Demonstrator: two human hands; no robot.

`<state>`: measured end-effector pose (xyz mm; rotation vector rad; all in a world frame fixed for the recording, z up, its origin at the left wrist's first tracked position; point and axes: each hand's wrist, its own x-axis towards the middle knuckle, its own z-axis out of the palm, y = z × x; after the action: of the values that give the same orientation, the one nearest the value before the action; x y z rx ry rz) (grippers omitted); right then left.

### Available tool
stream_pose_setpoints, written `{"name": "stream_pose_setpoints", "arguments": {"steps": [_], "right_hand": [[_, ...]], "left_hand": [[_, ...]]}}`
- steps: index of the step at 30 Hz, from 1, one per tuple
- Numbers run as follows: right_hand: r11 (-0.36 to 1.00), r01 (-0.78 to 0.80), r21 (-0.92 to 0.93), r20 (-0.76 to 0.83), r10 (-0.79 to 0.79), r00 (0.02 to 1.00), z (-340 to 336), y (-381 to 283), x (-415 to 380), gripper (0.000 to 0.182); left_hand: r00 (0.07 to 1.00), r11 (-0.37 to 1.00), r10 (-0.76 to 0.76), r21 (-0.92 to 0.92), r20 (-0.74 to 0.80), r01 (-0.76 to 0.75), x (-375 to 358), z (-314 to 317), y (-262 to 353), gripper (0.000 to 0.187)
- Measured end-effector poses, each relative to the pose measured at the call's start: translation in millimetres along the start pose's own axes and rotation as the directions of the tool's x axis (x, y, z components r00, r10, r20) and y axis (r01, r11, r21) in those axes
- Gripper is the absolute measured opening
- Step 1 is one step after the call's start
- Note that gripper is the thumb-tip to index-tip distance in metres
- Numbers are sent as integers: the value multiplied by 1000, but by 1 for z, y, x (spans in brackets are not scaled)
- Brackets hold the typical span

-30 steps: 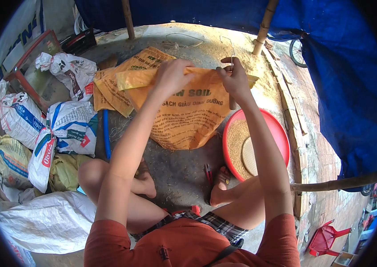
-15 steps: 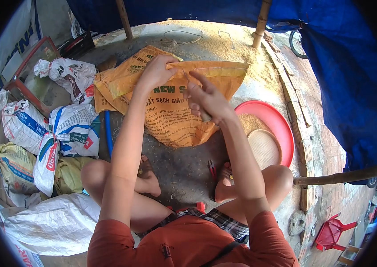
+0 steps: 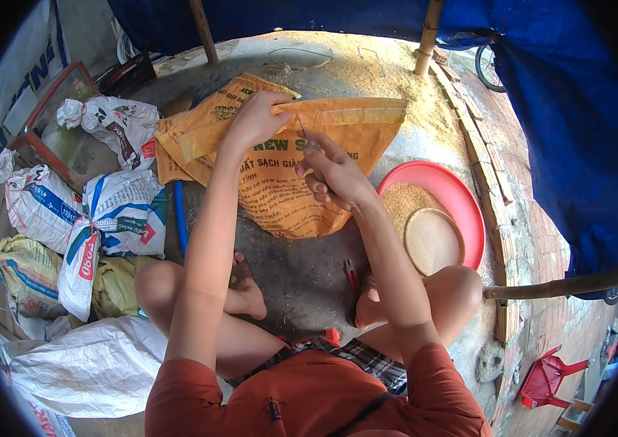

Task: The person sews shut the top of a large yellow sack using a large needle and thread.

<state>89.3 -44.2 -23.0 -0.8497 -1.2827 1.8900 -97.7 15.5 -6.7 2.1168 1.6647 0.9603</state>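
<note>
A large orange sack (image 3: 280, 193) with printed lettering stands on the ground before me, its top folded over in a yellowish band. White stitches (image 3: 356, 111) run along the right part of that band. My left hand (image 3: 258, 120) is closed on the fold, thumb and fingers pinching it just left of the stitching. My right hand (image 3: 334, 171) grips an awl (image 3: 303, 130), a thin metal shaft with a handle mostly hidden by the fingers. The awl's tip meets the band right beside my left fingertips.
Filled, tied sacks (image 3: 123, 211) line the left side. At right lies a red round tray (image 3: 462, 197) with grain and a woven sieve (image 3: 433, 244). Red-handled pliers (image 3: 351, 275) rest between my feet. Spread grain (image 3: 396, 80), a bamboo post (image 3: 428, 36) and blue tarp (image 3: 564, 131) lie beyond.
My right hand has shifted slightly down and its fingers are curled differently round the awl, whose handle end no longer shows below the palm. My left hand keeps its pinch on the fold.
</note>
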Motion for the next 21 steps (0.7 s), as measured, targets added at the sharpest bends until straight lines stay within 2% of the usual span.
{"name": "stream_pose_setpoints", "arguments": {"steps": [5, 8, 11, 13, 14, 16, 18, 19, 21], "right_hand": [[999, -15, 47, 11, 15, 1000, -3, -2, -1, 42], [995, -37, 97, 26, 35, 999, -5, -3, -1, 40], [990, -43, 136, 37, 38, 999, -6, -1, -1, 36], [988, -41, 150, 41, 35, 999, -5, -1, 0, 33], [989, -48, 143, 20, 46, 999, -4, -2, 0, 31], [989, -52, 137, -2, 53, 999, -1, 0, 0, 30], [995, 2, -100, -108, -13, 994, 1, 4, 1, 28], [995, 5, -98, -110, -16, 994, 0, 5, 1, 28], [887, 129, -443, -90, -187, 978, -3, 6, -1, 28]], "left_hand": [[1000, 999, -8, -51, 29, 9, -2, -3, 5, 32], [997, 998, 68, -11, -42, -69, -2, 1, 3, 29], [997, 997, 74, -39, 12, -73, -2, -4, 12, 26], [995, 998, -19, -61, 94, 25, -3, -8, 21, 28], [995, 998, -18, -60, 95, 23, -4, -6, 21, 28], [998, 998, 66, 15, -4, -66, -5, -1, 21, 26], [997, 998, 66, 14, -25, -66, -8, 1, 27, 25], [997, 998, 63, 12, -46, -62, -8, 1, 29, 24], [995, 997, 74, 14, -61, -73, -7, 7, 24, 23]]}}
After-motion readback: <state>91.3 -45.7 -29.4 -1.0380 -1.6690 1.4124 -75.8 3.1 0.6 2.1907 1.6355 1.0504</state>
